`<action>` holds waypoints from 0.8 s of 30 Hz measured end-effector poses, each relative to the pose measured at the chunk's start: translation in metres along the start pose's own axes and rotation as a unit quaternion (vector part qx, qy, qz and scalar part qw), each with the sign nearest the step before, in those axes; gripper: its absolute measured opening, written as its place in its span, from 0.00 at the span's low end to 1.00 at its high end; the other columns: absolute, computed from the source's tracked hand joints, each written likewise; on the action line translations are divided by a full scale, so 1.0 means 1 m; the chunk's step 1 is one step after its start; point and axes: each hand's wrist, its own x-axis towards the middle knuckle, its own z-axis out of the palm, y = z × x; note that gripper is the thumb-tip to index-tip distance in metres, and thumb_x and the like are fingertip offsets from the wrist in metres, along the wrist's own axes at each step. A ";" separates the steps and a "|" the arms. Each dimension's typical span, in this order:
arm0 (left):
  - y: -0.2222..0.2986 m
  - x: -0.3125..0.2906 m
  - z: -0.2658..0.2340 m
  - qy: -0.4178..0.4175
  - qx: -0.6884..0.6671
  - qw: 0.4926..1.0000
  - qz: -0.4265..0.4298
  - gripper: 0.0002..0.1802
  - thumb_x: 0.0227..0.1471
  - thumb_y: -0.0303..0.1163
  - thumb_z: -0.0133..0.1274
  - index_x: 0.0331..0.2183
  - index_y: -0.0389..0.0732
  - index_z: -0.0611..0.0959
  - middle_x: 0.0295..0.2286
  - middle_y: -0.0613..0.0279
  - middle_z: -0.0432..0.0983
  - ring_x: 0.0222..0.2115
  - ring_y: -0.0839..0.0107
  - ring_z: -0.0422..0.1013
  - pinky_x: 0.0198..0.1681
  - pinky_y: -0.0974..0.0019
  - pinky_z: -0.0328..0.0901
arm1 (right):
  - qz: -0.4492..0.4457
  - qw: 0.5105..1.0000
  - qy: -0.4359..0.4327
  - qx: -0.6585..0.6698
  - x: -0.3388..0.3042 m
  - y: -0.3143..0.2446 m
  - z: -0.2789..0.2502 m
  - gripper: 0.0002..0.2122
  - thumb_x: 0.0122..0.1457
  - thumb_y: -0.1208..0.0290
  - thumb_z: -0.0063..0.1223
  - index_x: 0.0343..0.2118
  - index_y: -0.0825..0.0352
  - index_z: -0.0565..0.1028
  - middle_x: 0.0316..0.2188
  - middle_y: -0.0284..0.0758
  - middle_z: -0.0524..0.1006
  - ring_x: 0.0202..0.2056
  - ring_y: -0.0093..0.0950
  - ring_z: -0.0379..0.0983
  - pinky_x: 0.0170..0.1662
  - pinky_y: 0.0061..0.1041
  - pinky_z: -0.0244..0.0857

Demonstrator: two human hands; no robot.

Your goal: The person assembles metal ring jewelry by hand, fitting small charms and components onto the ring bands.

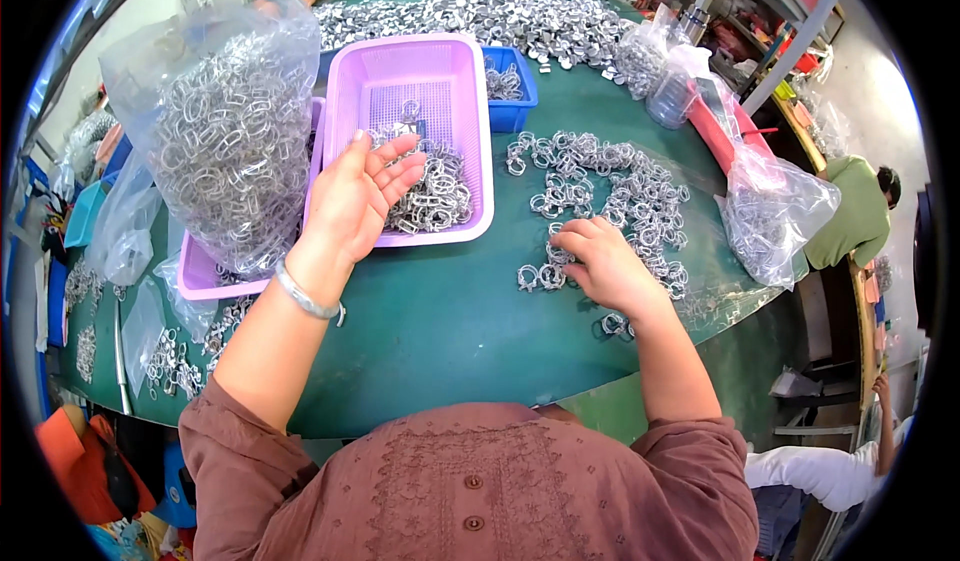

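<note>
Dozens of small silvery rings [640, 196], prob. metal, lie loose on the green table [430, 331] by the R hand [608, 264]; more sit in the near half of the upper lilac basket [484, 161], by the L hand [362, 199]. L palm faces up, fingers extended & released, nothing gripped. R fingers are bent down at the pile's L edge; can't tell if they pinch a ring.

Handling, by the look: each pc light, stiff, smooth, so a bit slippery; not fragile, but apt to hook onto neighbours. Best hold: thumb + fingertip on the outer rim, one pc at a time.

Count: hands 2, bracelet [303, 291] 1 (L wrist). Lilac baskets 2: the upper one, plus a lower lilac basket [194, 273] partly covered by 1 big clear bag [230, 141] full of rings. Blue bin [517, 116] 1, w/ more rings. Grey flat pcs [480, 16] at the far side: 100s, approx. Rings: too many & overlapped for an exact no.
</note>
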 end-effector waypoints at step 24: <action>-0.051 -0.085 -0.024 -0.155 0.188 0.970 -0.014 0.21 0.50 0.23 0.49 0.47 0.37 0.69 0.36 0.62 0.70 0.33 0.77 0.68 0.36 0.74 0.65 | 0.148 0.662 -0.038 0.733 0.022 -0.040 0.012 0.06 0.51 0.75 0.54 0.31 0.69 0.71 0.27 0.32 0.74 0.29 0.20 0.71 0.34 0.19 0.65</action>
